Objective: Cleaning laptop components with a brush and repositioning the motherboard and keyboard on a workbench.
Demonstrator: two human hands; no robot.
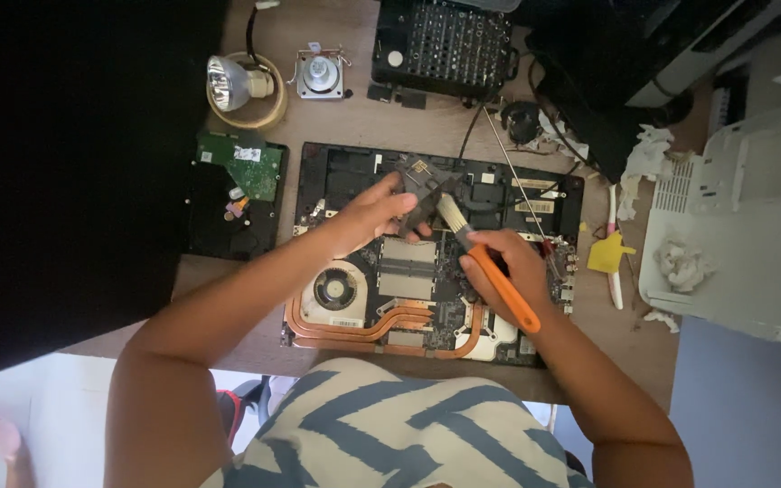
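Cluttered wooden desk [345, 122] is bearing an opened laptop [436, 258], cooling pipes along its near edge. Left hand [374, 213] is gripping a small dark part [422, 201] over the board's far middle. Right hand [503, 265], fingers wrapped round an orange-handled brush [490, 271], is angling its bristles far-left, touching that part; free space is lying rightward.

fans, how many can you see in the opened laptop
1: a round fan at the laptop's lower left, near the copper pipes. Another may be hidden under the right hand.
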